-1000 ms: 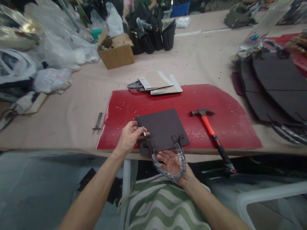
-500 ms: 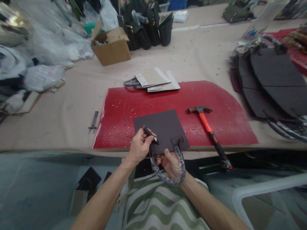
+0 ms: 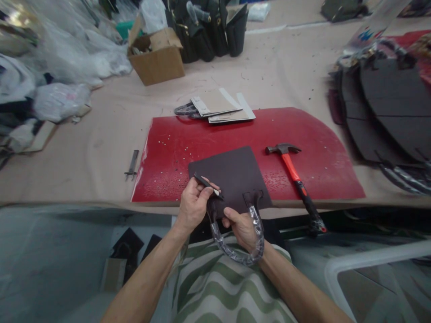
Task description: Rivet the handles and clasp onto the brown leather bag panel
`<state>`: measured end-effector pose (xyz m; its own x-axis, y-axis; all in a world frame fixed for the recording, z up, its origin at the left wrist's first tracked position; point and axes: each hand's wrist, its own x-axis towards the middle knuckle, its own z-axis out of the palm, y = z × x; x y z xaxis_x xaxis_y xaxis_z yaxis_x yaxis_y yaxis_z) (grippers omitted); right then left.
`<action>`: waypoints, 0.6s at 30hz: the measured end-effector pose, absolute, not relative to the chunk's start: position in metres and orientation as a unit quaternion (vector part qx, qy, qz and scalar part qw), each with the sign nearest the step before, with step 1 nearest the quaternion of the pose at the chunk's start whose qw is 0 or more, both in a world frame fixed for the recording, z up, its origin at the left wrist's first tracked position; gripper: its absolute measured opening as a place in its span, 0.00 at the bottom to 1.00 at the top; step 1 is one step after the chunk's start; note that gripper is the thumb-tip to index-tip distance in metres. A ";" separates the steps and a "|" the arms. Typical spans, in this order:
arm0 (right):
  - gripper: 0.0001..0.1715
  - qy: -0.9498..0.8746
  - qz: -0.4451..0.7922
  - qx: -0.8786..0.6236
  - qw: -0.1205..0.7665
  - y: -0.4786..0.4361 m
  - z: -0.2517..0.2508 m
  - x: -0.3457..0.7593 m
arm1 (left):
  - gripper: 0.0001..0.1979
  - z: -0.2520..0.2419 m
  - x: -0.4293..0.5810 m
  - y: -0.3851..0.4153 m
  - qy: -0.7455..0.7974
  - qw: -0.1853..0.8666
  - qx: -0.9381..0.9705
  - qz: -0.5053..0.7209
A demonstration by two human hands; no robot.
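Pinkish table point(image 3: 101, 175), red mat point(image 3: 303, 121) along its near edge; dark panel point(image 3: 232, 170), near-square, straddles about the middle of the mat's near edge; wrapped handle point(image 3: 235, 255) loops toward the person, so the pair's long axis runs near-far. Left hand point(image 3: 195, 202) pinches a slim dark piece point(image 3: 201, 179) over the panel; right hand point(image 3: 243, 228) clamps panel's near edge, thumb on top; my read: slack there could let the overhang tip and the piece stray.

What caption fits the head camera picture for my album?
Left hand pinching a thin dark piece, right hand holding a panel, hammer lying partly on a red mat.
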<state>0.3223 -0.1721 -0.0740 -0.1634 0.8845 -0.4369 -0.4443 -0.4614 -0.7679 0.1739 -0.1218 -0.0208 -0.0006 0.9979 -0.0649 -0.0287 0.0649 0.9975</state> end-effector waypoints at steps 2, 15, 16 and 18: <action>0.27 -0.242 0.729 -0.453 0.453 -0.173 -0.075 0.324 | 0.13 -0.018 0.174 -0.123 0.502 0.535 0.462 0.500; 0.28 -0.220 0.734 -0.458 0.451 -0.173 -0.074 0.320 | 0.12 -0.016 0.177 -0.135 0.504 0.484 0.499 0.513; 0.28 -0.222 0.733 -0.459 0.450 -0.174 -0.075 0.320 | 0.11 -0.016 0.177 -0.135 0.505 0.483 0.500 0.511; 0.28 -0.226 0.731 -0.461 0.449 -0.174 -0.075 0.321 | 0.11 -0.017 0.177 -0.136 0.505 0.487 0.500 0.508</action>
